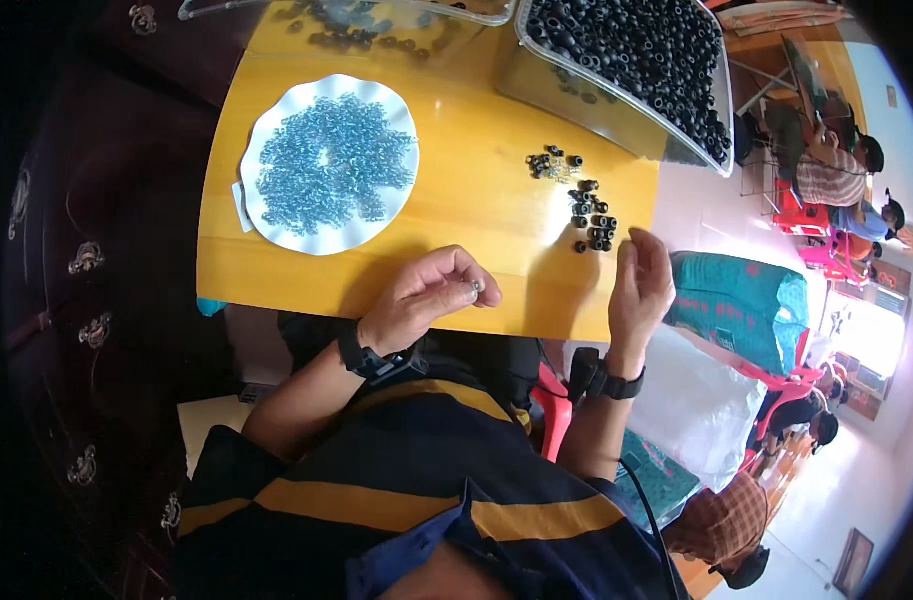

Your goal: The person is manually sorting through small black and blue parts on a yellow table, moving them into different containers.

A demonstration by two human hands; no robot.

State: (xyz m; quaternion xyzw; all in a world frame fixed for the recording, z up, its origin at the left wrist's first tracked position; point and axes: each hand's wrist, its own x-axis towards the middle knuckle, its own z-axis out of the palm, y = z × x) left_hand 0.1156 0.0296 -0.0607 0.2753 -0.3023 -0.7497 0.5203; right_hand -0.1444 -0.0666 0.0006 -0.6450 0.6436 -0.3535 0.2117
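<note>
Just over the table's near edge, my left hand point(431, 298) pinches a tiny grey metal piece point(475, 287) between thumb and fingers. Its exact kind is too small to make out. My right hand point(644, 285) is at the table's right corner, fingers loosely bent and thumb a little apart, with nothing visible in it. Beyond that hand lies a loose group of small black hollow plastic parts point(594, 222). Several small shiny springs point(553, 170) lie among more black parts farther back. To the left, a white wavy-rimmed plate point(394, 98) bears a heap of small bluish metal springs point(326, 165).
A clear plastic bin point(576, 105) full of black parts stands at the back right; another clear container point(346, 10) is at the back. Teal sacks point(741, 300) and a white sack point(698, 400) are right of the yellow table point(466, 200). Other people sit farther right.
</note>
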